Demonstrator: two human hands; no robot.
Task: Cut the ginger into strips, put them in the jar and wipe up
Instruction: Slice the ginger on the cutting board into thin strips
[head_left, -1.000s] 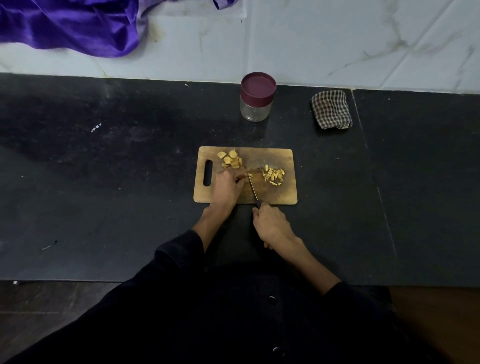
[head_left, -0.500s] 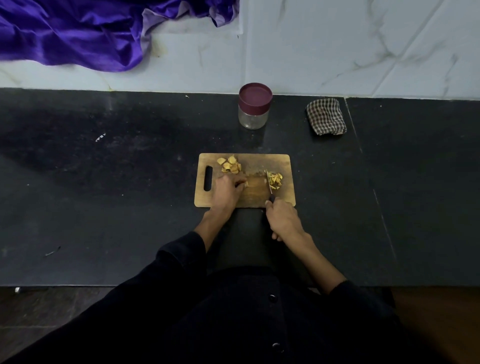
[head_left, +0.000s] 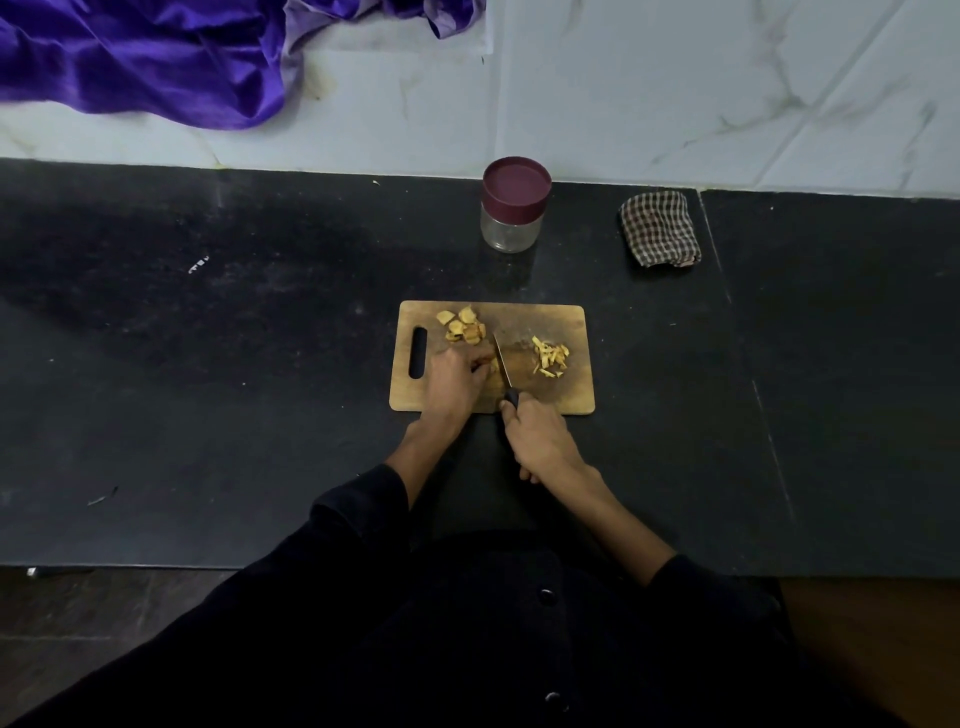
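- Dark stone table (head_left: 260, 364), seen from the head camera; pale marbled wall (head_left: 675, 88) along its far edge.
- Wooden cutting board (head_left: 571, 395) lies at table centre, handle slot (head_left: 417, 353) at its left end.
- Left hand (head_left: 451, 382) rests on the board, fingers curled down over a small piece of ginger (head_left: 492, 367); grip detail is partly hidden by the fingers.
- Right hand (head_left: 540, 441) at the board's near edge, clenched round the dark handle of a knife (head_left: 503, 364).
- Knife blade runs away from the person across the board, just beside the left fingertips, tip near the sliced pile.
- Ginger slices (head_left: 464, 326), flat rounds, heaped at the board's far-left corner, just beyond the left hand.
- Ginger strips (head_left: 550, 355), thin and yellow, in a loose pile on the board's right half, apart from the blade.
- Glass jar (head_left: 511, 228) with maroon lid (head_left: 516, 182) on, upright on the table beyond the board, near the wall; contents cannot be made out.
- Checked cloth (head_left: 660, 228), folded, lies to the right of the jar, well apart from the board.
- Purple satin fabric (head_left: 145, 57) hangs over the wall at upper left.
- Dark sleeves (head_left: 358, 514) cover both forearms to near the wrists.
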